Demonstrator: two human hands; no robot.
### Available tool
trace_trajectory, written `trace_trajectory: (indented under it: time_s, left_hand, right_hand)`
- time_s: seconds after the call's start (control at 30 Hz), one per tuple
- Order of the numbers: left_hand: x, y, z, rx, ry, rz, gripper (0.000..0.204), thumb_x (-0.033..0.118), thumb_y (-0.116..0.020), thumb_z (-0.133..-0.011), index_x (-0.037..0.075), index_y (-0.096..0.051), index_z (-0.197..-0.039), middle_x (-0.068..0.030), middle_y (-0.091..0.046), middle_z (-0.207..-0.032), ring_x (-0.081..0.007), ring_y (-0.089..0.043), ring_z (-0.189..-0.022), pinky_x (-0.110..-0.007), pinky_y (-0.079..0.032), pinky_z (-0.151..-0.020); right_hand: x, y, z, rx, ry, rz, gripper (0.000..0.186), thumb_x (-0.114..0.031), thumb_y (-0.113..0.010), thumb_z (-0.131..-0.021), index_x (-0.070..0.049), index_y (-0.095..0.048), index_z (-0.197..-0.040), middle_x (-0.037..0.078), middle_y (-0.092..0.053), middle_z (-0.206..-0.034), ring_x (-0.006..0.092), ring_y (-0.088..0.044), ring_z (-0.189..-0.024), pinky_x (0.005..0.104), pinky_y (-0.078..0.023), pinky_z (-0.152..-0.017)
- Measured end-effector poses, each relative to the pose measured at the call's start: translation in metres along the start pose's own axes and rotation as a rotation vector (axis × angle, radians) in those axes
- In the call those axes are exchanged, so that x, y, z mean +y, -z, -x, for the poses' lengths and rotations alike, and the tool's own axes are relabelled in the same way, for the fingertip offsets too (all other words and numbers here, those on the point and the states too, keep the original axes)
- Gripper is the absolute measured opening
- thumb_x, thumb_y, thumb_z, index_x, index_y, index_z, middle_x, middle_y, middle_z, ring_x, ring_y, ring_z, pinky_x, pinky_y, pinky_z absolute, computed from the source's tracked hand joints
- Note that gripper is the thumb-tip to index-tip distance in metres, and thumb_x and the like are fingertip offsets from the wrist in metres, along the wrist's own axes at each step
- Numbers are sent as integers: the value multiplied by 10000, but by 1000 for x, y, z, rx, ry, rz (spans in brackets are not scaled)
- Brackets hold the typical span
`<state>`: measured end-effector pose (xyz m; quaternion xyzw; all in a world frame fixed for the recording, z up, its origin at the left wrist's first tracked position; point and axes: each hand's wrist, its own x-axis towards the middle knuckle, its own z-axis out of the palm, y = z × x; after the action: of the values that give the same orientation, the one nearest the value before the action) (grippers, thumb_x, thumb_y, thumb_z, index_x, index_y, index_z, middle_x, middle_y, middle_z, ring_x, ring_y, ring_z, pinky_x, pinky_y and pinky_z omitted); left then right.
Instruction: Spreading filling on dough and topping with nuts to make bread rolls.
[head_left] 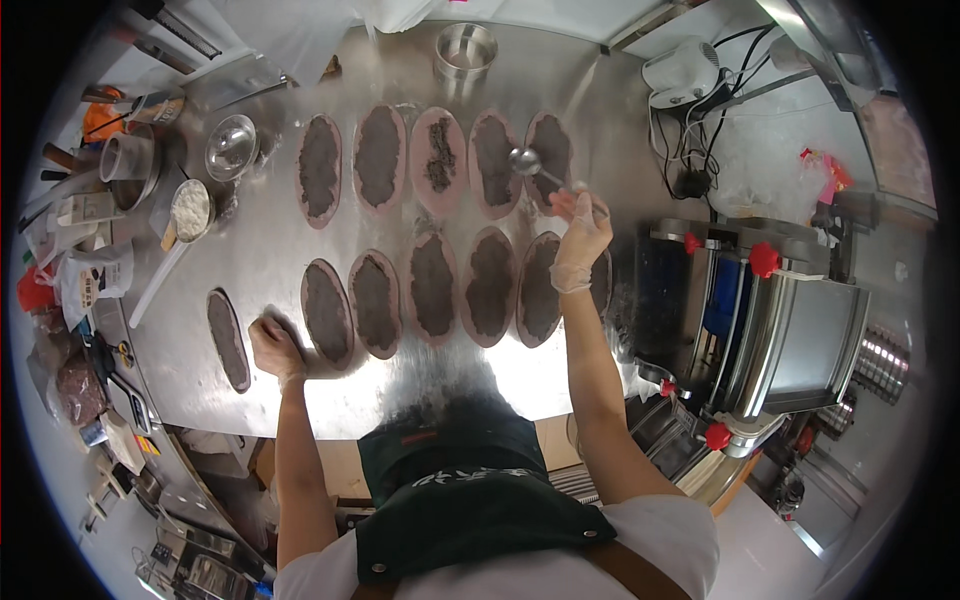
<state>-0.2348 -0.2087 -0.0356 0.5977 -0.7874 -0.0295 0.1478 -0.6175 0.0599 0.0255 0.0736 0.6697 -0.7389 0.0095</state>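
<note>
My right hand [582,240], in a clear plastic glove, grips a metal spoon [524,160]. The spoon's bowl hangs over the far row, between two flat pink dough ovals [492,205] at the right end. Most ovals carry a smooth dark grey paste; the far middle dough oval [424,190] bears a crumbly dark filling [438,155] down its centre. My left hand [275,348] rests on the steel table as a closed fist. It sits between a narrow dough oval [227,340] and the near row's leftmost oval [328,315]. My right hand and wrist partly cover the near row's right end.
A round metal container [466,52] stands at the far edge. To the left are a glass bowl [232,147], a small bowl of white powder [190,210] and a white-handled tool [160,287]. A steel roller machine [765,320] with red knobs stands right. Cables [700,140] hang behind it.
</note>
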Motion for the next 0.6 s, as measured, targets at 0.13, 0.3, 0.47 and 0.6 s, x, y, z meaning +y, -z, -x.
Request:
trace_trajectory:
  time_s: [0.13,0.3,0.47,0.6]
  left_hand:
    - [-3,-3,1,-8,-1,-21,119,192,-543,-906,81,-581,-922,-89,-652,-878,-299,-631,-740,-403,-500,-651]
    - [-1,-2,1,27,-22,33,125,205,-561,-905,84,-588,-909,-92,-650,-859,-296,-630,-724,-393,-499,-639]
    - [-2,-3,1,24,-2,24,132,214,-566,-910,85,-593,-910,-92,-651,-855,-300,-630,-717,-394,-497,-634]
    - [-6,-5,2,38,-23,27,150,226,-567,-915,79,-594,-917,-97,-652,-856,-309,-629,-719,-398,-498,-633]
  right_hand:
    - [-3,-6,-7,-78,251,210,200,-92,-519,-965,81,-602,-1023,179,-677,-920,230,-695,-803,275,-559,-680]
    - [12,-8,-4,-140,346,403,216,-67,-584,-922,15,-628,-1117,136,-698,-928,188,-701,-781,275,-556,-683]
    - [12,-6,4,-201,603,814,204,-60,-598,-907,12,-634,-1095,143,-701,-923,198,-701,-777,271,-556,-689]
    - [0,-6,18,-231,612,900,183,-60,-559,-934,55,-625,-1059,158,-693,-939,202,-697,-789,283,-561,-700]
